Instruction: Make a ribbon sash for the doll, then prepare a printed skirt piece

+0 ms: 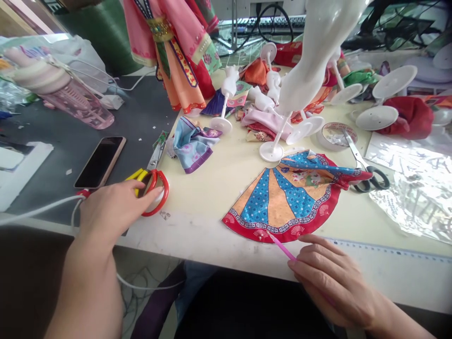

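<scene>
My left hand (pixel 106 207) is at the left of the table, its thumb and fingers closed around the handles of a pair of red-and-yellow scissors (pixel 154 162). Their blades point away from me. A pink pen-like stick (pixel 282 246) with a pale, thin tip is held in my right hand (pixel 334 275), fingers bent around it. The tip meets the red border of a fan-shaped doll skirt piece (pixel 270 200), patterned in blue and orange panels. Its right side is folded over. The right index finger reaches the skirt's lower edge.
Black-handled scissors (pixel 372 176) lean on a tape roll (pixel 337 135) at right. A ruler strip (pixel 391 252) runs along the front edge. White doll stands (pixel 271 151) and cloth scraps crowd the back. A phone (pixel 100 162) and pink bottle (pixel 76 96) lie left.
</scene>
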`<move>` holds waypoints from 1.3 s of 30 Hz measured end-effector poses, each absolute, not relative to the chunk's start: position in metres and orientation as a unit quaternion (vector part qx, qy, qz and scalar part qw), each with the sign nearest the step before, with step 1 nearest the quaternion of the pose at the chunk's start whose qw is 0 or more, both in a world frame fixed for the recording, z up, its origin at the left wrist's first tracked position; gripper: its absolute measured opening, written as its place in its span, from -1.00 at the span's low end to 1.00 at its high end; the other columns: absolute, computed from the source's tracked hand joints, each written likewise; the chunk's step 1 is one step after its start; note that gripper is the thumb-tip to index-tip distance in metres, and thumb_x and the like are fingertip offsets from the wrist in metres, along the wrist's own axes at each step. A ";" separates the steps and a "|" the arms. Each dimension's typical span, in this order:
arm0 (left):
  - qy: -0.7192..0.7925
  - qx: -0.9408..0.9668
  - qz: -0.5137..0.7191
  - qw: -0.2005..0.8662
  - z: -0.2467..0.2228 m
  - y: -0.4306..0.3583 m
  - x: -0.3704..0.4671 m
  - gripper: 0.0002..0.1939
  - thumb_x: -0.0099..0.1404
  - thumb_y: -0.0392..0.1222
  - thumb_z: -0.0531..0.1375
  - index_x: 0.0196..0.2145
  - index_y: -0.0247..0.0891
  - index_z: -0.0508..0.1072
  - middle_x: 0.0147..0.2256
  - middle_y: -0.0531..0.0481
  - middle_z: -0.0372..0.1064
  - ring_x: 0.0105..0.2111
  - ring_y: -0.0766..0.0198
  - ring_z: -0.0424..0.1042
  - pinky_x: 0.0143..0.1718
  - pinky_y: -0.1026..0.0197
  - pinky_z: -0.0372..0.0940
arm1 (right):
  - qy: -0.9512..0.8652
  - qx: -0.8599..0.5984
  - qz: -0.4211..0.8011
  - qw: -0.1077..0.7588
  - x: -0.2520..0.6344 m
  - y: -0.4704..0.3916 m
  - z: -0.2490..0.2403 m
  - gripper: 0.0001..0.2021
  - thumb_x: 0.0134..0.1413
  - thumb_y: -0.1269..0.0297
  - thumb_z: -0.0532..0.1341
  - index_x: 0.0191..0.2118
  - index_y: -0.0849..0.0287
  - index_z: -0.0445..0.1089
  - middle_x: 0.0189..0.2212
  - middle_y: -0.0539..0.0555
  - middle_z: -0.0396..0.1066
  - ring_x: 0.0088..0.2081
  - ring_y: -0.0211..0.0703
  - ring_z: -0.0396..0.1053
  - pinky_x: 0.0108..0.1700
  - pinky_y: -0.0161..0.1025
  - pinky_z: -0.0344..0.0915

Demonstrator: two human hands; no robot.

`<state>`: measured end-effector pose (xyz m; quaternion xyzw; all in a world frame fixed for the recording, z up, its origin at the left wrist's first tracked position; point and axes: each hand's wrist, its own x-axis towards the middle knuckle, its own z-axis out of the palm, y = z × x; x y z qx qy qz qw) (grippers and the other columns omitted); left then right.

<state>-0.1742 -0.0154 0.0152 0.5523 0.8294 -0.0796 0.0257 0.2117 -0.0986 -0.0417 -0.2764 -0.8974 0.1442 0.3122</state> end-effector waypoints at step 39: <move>0.855 0.501 0.133 0.025 -0.004 -0.020 -0.209 -0.64 0.02 0.12 0.24 -0.40 -0.25 0.45 -0.54 0.06 0.40 -0.48 0.18 0.34 -0.48 0.17 0.17 | -0.892 -0.288 0.149 0.316 0.213 -0.098 -0.046 -0.77 0.04 0.59 0.11 -0.16 0.29 0.34 -0.46 0.05 0.38 -0.38 -0.22 0.34 -0.16 -0.08 0.37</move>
